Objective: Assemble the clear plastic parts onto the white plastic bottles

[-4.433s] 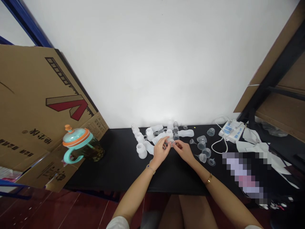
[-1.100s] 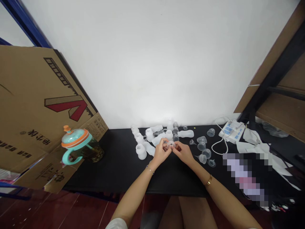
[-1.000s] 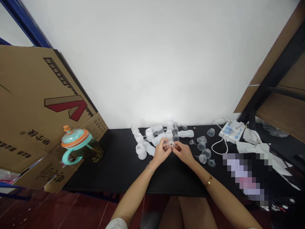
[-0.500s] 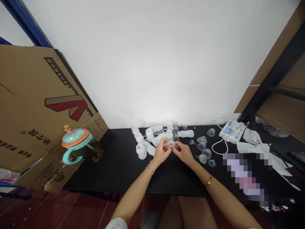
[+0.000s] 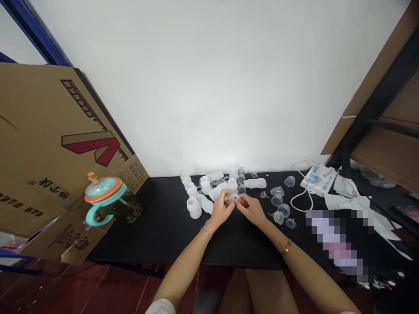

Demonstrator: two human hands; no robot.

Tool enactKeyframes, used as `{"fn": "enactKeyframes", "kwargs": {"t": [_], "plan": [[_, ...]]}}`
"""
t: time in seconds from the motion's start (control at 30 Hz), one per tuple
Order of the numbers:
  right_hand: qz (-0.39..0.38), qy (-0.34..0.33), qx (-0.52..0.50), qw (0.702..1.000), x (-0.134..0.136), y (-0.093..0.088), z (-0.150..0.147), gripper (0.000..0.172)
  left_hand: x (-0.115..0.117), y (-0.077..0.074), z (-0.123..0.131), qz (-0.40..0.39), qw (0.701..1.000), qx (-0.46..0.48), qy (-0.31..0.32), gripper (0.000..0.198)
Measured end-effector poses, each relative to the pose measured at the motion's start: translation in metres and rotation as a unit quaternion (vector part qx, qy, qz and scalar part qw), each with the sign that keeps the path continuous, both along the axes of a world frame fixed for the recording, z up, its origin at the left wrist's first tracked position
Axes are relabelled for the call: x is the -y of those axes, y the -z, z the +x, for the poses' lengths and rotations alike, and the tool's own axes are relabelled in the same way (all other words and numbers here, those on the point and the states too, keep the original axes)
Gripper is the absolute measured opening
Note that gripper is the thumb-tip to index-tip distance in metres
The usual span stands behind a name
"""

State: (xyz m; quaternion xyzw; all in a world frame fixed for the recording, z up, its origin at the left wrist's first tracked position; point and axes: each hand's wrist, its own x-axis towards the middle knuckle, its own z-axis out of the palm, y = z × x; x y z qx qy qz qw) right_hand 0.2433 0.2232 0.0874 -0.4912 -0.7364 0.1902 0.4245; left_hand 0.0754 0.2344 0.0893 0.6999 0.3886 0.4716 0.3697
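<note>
Between the fingertips of both hands is a small clear round plastic piece [image 5: 235, 197] with a rim. My left hand [image 5: 221, 211] pinches it from the left, my right hand [image 5: 252, 211] from the right; part of it is hidden by the fingers. White wide-necked plastic pieces [image 5: 195, 210] stand in a row left of the hands. Long white bottle-shaped pieces [image 5: 255, 183] lie behind them. To the right, clear cups [image 5: 284, 211] and small clear funnels [image 5: 290, 223] are scattered over the black table [image 5: 163, 237].
At the left a teal and orange lidded jug [image 5: 105, 192] with dark liquid stands before a large cardboard box [image 5: 42, 144]. A white power strip [image 5: 317, 179] with a looped cable and torn white paper [image 5: 347, 201] lie at the right. A white wall [image 5: 209, 87] closes the back.
The clear round piece has tilted slightly between the fingertips. Both hands stay in nearly the same place, and the other things have not moved.
</note>
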Motion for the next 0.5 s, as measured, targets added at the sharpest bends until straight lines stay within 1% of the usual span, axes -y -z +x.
{"fn": "enactKeyframes", "kwargs": {"t": [0.27, 0.5], "plan": [[-0.014, -0.001, 0.005, 1.0, -0.0016, 0.0007, 0.0, 0.019, -0.0026, 0.0029, -0.0009, -0.001, 1.0, -0.008, -0.019, 0.019], [-0.014, 0.001, 0.012, 1.0, -0.0013, 0.0, 0.0, 0.018, 0.0003, 0.0007, 0.0, -0.001, 1.0, -0.007, -0.011, 0.018]]}}
